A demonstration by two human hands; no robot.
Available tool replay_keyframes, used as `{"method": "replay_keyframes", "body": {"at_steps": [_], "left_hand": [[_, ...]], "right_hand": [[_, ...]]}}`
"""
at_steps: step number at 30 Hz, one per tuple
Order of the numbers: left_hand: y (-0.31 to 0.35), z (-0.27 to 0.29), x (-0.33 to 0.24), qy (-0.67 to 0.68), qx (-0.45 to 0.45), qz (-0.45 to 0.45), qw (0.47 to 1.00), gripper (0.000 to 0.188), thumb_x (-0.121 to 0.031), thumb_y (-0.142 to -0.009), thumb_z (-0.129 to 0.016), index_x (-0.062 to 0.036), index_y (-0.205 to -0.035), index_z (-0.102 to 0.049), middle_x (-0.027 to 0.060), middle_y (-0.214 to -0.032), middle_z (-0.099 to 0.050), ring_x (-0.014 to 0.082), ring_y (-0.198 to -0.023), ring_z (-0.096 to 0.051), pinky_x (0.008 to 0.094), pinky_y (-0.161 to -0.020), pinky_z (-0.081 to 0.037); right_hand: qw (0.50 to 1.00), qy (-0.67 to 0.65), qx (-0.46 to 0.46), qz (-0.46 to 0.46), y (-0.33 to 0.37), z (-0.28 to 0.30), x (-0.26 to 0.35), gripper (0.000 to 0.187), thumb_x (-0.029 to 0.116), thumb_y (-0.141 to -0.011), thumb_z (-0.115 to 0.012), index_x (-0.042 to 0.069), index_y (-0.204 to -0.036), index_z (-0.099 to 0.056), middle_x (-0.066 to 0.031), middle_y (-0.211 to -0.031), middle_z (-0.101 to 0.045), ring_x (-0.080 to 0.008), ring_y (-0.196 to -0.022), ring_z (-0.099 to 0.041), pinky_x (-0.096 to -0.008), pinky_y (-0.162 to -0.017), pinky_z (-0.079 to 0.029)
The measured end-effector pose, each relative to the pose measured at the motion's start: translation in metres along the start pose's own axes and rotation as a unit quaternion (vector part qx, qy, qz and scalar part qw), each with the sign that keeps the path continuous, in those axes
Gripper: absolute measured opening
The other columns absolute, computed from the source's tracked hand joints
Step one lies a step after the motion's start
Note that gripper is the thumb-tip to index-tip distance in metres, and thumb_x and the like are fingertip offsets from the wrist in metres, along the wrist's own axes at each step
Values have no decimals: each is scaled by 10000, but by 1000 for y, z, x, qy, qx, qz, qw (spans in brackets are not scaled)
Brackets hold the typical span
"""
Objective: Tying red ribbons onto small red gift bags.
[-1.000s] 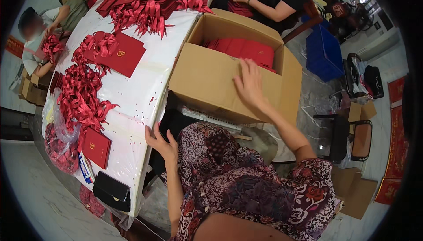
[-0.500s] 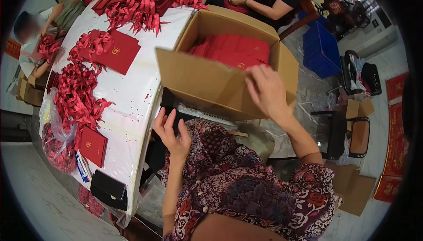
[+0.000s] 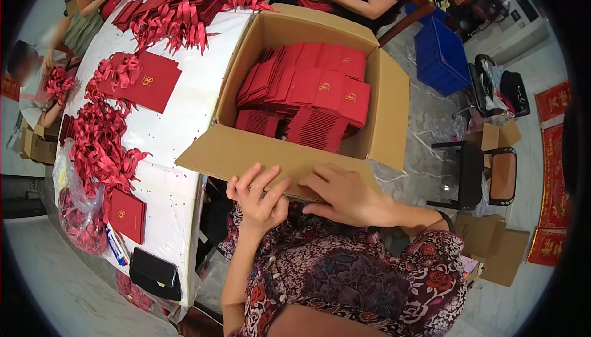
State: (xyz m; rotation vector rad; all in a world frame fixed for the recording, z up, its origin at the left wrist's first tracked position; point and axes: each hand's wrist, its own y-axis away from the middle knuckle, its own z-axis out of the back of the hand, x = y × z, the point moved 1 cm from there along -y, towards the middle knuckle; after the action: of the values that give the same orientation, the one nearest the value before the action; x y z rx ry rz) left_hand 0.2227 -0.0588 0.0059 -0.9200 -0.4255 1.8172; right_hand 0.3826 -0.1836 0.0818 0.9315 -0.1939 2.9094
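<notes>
A large cardboard box (image 3: 386, 109) stands open in front of me, partly filled with stacks of dark red card folders (image 3: 308, 84) with gold emblems. Its near flap (image 3: 228, 152) is folded out toward my body. The left hand (image 3: 261, 201) is at this flap's outer edge, fingers spread and holding nothing. Against the same flap, farther right, my right hand (image 3: 348, 198) rests with its fingers bent over the cardboard and the thumb apart, below the edge.
To the left, a white-covered table (image 3: 169, 195) carries red ribbons (image 3: 101, 146), folders and a black wallet (image 3: 154, 273). A blue crate (image 3: 441, 57) and a black chair (image 3: 462, 177) stand at right. Several co-workers sit around the table; one person's arm (image 3: 363, 4) is behind the box.
The box's near flap has swung down toward me, uncovering the folder stacks. My right hand has come down and left with it, and my left hand has moved right to the flap.
</notes>
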Motion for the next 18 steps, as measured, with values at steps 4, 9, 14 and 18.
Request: {"method": "replay_keyframes", "body": {"at_steps": [4, 9, 14, 18], "left_hand": [[4, -1, 0, -9, -7, 1, 1000, 278, -98, -694, -630, -224, -910, -751, -50, -1104, -670, 212, -1172, -544, 425, -1125, -181], [11, -2, -7, -5, -37, 21, 999, 257, -45, -662, -649, -231, -818, -735, -65, -1018, -671, 199, -1115, -566, 420, -1124, -197], [25, -2, -7, -4, -41, 29, 999, 247, -38, -648, -647, -232, -778, -729, -63, -994, -675, 201, -1107, -568, 423, -1122, -202], [31, -2, -8, 5, -36, 47, 998, 265, -33, -631, -640, -238, -775, -725, -62, -978, -675, 210, -1104, -569, 424, -1117, -203]], "right_hand": [[997, -53, 41, -34, -8, 14, -25, 184, 182, -924, -623, 38, -1035, -602, -143, -943, -604, -350, -882, -618, -428, -721, -509], [991, 58, -20, -115, -36, -17, -116, 169, 150, -926, -600, 2, -1004, -626, -183, -940, -622, -383, -874, -620, -449, -768, -512], [969, 176, 44, -169, -50, -59, -176, 531, 354, -863, -696, -61, -1153, -537, -230, -1115, -575, -398, -1053, -563, -490, -845, -498], [967, 181, 74, -166, -54, -71, -189, 687, 445, -814, -736, -60, -1231, -529, -231, -1143, -554, -393, -1088, -530, -491, -876, -475]]}}
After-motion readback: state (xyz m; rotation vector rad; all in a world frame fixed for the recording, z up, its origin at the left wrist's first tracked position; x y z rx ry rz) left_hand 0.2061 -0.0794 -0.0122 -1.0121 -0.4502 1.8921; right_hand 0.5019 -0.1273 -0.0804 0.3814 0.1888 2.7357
